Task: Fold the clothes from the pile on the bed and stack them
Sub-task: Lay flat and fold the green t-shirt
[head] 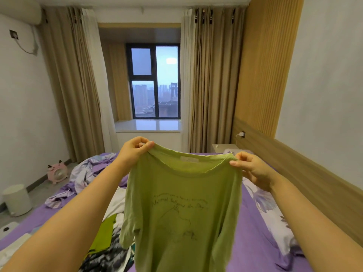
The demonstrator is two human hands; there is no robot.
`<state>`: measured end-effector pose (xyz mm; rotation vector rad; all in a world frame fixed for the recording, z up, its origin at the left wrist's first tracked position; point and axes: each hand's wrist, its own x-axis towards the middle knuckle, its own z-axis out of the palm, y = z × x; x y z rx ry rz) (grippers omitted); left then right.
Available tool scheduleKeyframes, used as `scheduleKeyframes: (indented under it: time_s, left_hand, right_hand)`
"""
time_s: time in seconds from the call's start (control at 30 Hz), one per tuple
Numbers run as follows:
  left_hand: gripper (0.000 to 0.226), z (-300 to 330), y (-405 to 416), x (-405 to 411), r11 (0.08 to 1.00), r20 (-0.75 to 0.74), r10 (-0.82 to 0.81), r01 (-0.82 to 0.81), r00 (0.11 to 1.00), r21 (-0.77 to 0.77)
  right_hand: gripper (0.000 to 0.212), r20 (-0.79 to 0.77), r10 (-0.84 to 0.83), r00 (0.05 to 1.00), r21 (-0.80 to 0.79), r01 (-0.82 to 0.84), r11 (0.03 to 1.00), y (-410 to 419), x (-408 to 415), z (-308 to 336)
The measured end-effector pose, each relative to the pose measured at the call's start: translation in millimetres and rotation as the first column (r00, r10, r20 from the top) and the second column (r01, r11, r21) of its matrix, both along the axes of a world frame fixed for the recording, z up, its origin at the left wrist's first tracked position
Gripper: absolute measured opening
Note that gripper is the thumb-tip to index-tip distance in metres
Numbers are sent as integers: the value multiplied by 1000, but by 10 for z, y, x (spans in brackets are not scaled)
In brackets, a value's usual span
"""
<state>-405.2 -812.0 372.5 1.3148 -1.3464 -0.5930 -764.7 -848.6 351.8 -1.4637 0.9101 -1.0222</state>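
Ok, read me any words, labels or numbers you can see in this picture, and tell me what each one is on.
Dark cursive script line across the chest of the light green cotton T-shirt: too blurred to read.
Smaller line above that script: too small to read.
White neck label inside its collar: no legible text.
Nothing else carries writing.

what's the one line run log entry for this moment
step: shirt held up, not yet folded | left hand: pinches green t-shirt shoulder | right hand: pinches other shoulder | clothes pile: on bed
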Motion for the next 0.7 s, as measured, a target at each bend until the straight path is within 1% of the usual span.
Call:
scheduleKeyframes:
  time_s: [0.07,0.13,0.17,0.2,0.27,0.33,0.4,0.43,0.5,0.6,0.63,0.7]
  left_hand:
    - [16,36,2,-27,1000,4,-11,11,1000,-4]
    - [19,74,10,-52,1000,48,-16,15,999,13]
    - [22,91,16,-54,999,77,-31,29,997,36]
    - [25,103,30,-51,996,100,-63,56,993,71]
    - [29,127,86,-17,973,89,-185,169,979,159]
    - [35,147,161,44,923,65,-323,299,944,243]
    - [38,152,228,95,882,62,-402,367,914,296]
    - [37,149,252,114,873,50,-414,380,909,306]
    - [31,155,299,130,882,2,-392,375,920,286]
    - [12,176,342,146,904,-108,-355,370,929,212]
    - [8,171,353,153,901,-134,-357,379,924,211]
    - [6,94,363,154,879,-155,-366,396,918,266]
  right_hand:
    - [20,-35,6,999,-18,-7,1000,-2,-28,10]
    - [10,-79,-5,997,-23,3,1000,-10,-59,7]
    - [11,-103,-13,995,-27,10,1000,-10,-73,5]
    - [15,-132,-18,991,-30,14,999,-2,-86,7]
    - [14,-182,-37,983,-56,27,998,24,-115,15]
    - [16,-139,-81,987,-87,69,994,53,-135,22]
    - [18,-37,-120,992,-94,116,989,82,-148,44]
    - [18,-1,-118,993,-95,117,989,100,-153,60]
    - [19,24,-62,998,-93,64,994,147,-159,101]
    - [24,40,41,998,-80,-38,996,183,-194,128]
    - [24,35,62,997,-65,-60,996,176,-203,109]
    - [22,-1,99,995,-20,-99,995,145,-205,-2]
